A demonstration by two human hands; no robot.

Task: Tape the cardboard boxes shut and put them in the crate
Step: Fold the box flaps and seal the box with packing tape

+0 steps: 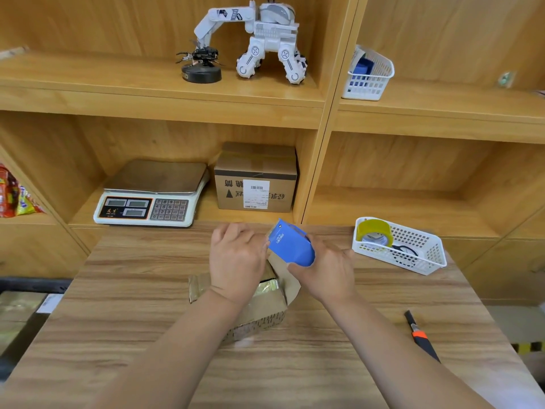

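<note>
Box sits mid-table, right under my hands. It's small and brown, with old shiny tape on top. One flap on its right side is not down yet. The long axis looks to run roughly away from me, a bit skewed; hard to be sure with my arms over it.

Left hand is palm down on the box top, fingers fairly straight, pressing the lid.

Right hand is wrapped round the blue dispenser, thumb under its rounded back. The dispenser is at the far edge of the box, nose tilted up and away, just beside my left fingertips.

Key relation: the dispenser is beyond the box and the seam runs back toward me, so the next stroke is probably a pull toward my body. The right hand does it and the left holds the box.

Outward on the table: a white basket with a yellow roll off to the right, and a knife near right. Dark frame at the left edge could be the crate, can't tell.
</note>
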